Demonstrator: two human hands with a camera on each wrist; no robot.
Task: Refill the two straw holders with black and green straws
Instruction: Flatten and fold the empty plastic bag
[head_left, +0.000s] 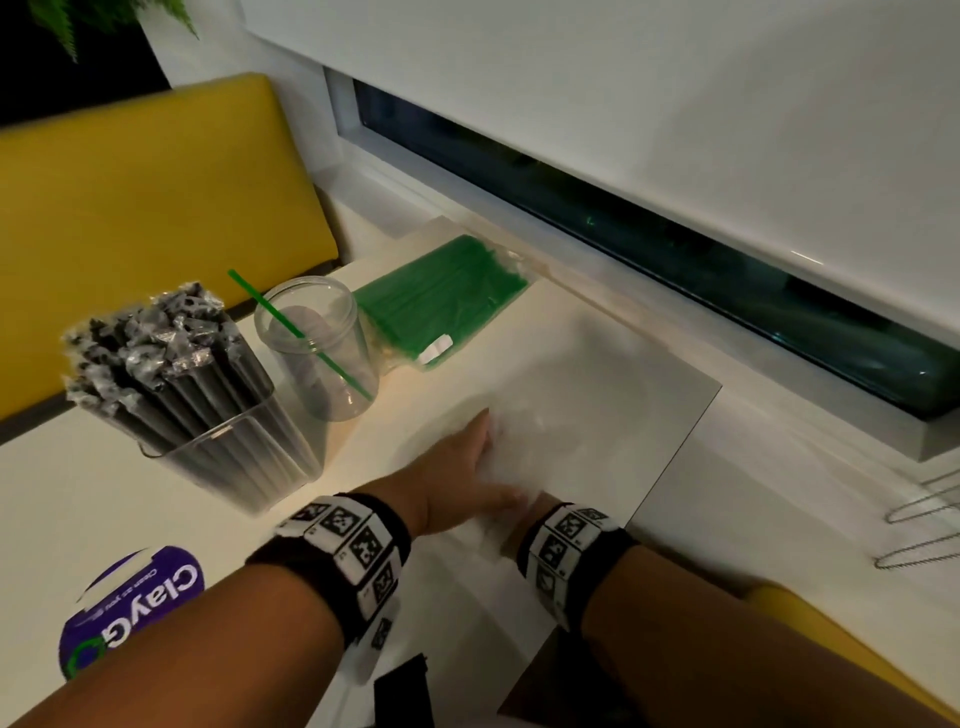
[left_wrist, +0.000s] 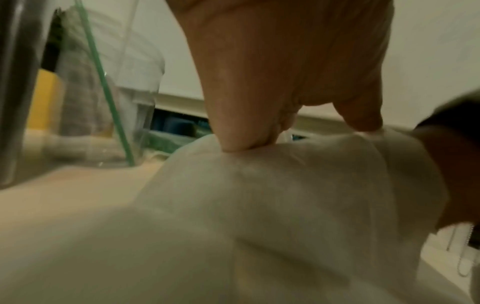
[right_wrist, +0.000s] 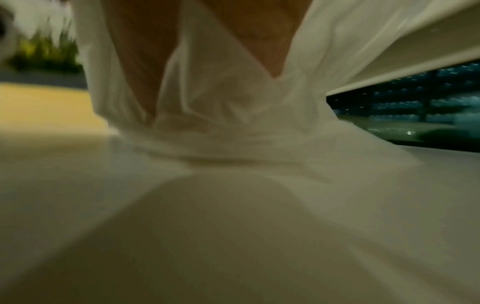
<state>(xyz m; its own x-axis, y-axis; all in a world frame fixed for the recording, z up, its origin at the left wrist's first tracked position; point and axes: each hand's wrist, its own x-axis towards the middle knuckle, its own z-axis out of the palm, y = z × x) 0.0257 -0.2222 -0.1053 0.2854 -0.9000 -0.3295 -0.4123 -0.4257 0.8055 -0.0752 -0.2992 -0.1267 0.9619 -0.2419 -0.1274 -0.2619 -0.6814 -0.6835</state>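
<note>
Square holder (head_left: 228, 457) near the surface's (head_left: 597, 364) left edge, packed with wrapped black straws (head_left: 171, 364), tilted left. Just right of that holder: round clear jar (head_left: 317, 348) with a single green straw (head_left: 296, 332) leaning inside. Behind the jar, flat on the surface: sealed pack of green straws (head_left: 447, 296). Right of the holder, nearer the camera: left hand (head_left: 457, 473) pinching a thin, clear, crumpled bag (left_wrist: 285, 185) between thumb and fingers. Right hand (right_wrist: 246, 41) wrapped in the same film, seemingly gripping it; blurred.
</note>
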